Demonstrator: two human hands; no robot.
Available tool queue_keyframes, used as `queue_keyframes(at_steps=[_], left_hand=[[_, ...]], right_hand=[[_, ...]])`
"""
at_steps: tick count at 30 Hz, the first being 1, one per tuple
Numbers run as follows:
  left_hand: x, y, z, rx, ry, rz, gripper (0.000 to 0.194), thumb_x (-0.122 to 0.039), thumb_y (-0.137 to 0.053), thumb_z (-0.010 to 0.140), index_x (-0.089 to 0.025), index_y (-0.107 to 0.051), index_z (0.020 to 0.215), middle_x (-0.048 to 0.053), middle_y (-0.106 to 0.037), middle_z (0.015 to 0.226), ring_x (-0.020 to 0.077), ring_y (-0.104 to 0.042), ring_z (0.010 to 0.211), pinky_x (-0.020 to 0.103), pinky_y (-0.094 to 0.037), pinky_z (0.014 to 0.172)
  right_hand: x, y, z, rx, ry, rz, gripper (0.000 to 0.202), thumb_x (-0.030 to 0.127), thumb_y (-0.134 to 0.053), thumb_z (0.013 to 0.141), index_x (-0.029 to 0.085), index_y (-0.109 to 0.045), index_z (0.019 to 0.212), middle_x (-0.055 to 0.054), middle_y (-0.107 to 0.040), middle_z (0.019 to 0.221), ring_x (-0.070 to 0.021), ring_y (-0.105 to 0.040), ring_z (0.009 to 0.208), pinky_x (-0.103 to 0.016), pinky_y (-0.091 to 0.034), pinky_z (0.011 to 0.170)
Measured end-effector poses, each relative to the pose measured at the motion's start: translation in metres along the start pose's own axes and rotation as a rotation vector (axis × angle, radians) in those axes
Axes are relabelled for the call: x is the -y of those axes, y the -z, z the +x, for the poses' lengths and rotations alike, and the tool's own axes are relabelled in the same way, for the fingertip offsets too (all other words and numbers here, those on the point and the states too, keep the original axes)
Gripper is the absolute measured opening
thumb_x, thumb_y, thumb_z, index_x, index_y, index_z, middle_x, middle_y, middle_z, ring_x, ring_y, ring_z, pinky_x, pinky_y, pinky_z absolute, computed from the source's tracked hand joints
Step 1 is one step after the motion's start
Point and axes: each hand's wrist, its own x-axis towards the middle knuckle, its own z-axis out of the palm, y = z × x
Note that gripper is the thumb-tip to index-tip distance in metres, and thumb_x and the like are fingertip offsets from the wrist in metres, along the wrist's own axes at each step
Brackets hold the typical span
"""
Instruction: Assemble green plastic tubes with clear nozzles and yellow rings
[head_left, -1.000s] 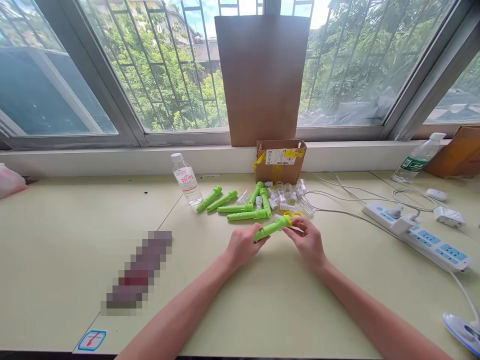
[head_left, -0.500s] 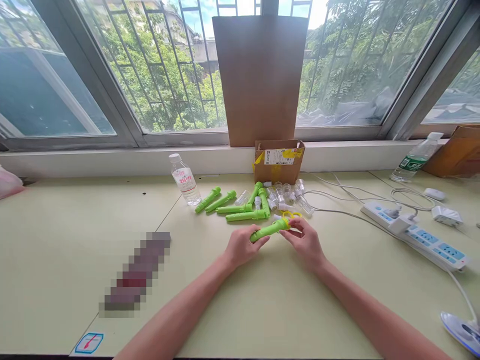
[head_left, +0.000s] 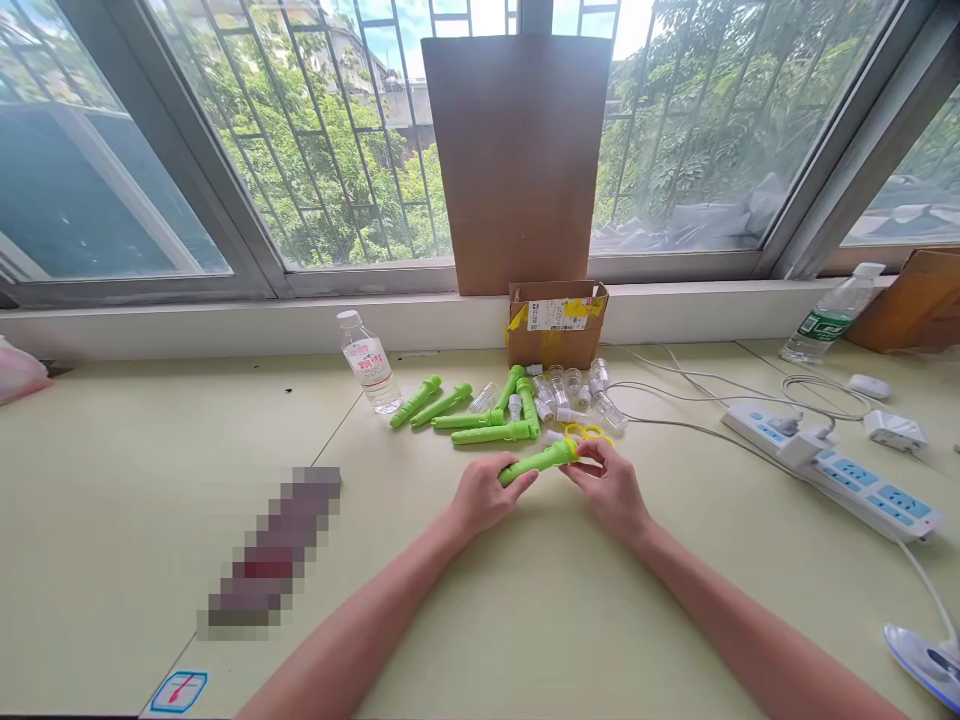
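My left hand [head_left: 482, 492] is closed around the near end of a green plastic tube [head_left: 534, 463], which tilts up to the right. At its threaded far end sits a yellow ring [head_left: 572, 449]. My right hand [head_left: 606, 485] pinches this ring with thumb and fingers, partly covering the tube's end. Just beyond the fingers lie yellow loops [head_left: 591, 432]. Several more green tubes [head_left: 490, 433] lie on the table behind my hands, among small clear plastic cups [head_left: 609, 410] and white-capped pieces [head_left: 514, 406].
A water bottle [head_left: 371, 365] stands left of the tubes, and a small cardboard box [head_left: 556, 345] behind them. To the right are a power strip [head_left: 840, 480], cables and another bottle [head_left: 825, 318]. A pixelated dark object [head_left: 277, 550] lies at left on the table [head_left: 420, 640].
Both hands stay almost in place on the green tube. The right fingers have shifted slightly at the yellow ring; the view has moved a little.
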Motion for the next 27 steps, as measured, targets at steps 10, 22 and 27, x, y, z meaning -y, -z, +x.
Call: queue_keyframes(at_steps=[10,22,27], left_hand=[[-0.0039,0.0026,0.0024,0.044,0.093,-0.163,0.038,-0.048,-0.052,0.081,-0.014,-0.058,0.065,-0.003,-0.047,0.056,0.0087,-0.038,0.053,0.021,-0.027,0.050],[-0.0067,0.0075,0.0062,0.156,0.230,-0.281,0.043,-0.054,-0.050,0.081,-0.014,-0.061,0.066,-0.004,-0.044,0.047,0.0079,-0.038,0.045,0.021,-0.028,0.047],[-0.0087,0.0052,0.0056,0.096,0.234,-0.285,0.039,-0.053,-0.053,0.079,-0.015,-0.060,0.074,-0.004,-0.048,0.053,0.0088,-0.042,0.047,0.021,-0.031,0.048]], right_hand=[[0.0013,0.0006,0.0006,0.036,0.023,-0.031,0.024,0.034,-0.069,0.075,0.021,-0.051,0.083,-0.003,-0.062,0.092,-0.0227,-0.064,0.097,-0.042,-0.058,0.084],[0.0024,-0.0020,-0.0012,-0.001,0.057,-0.037,0.021,0.036,-0.068,0.076,0.021,-0.053,0.080,-0.004,-0.066,0.093,-0.0261,-0.060,0.109,-0.043,-0.057,0.087],[0.0030,-0.0022,-0.0009,-0.036,0.060,-0.023,0.022,0.036,-0.069,0.074,0.021,-0.055,0.080,-0.006,-0.066,0.100,-0.0266,-0.060,0.108,-0.044,-0.056,0.088]])
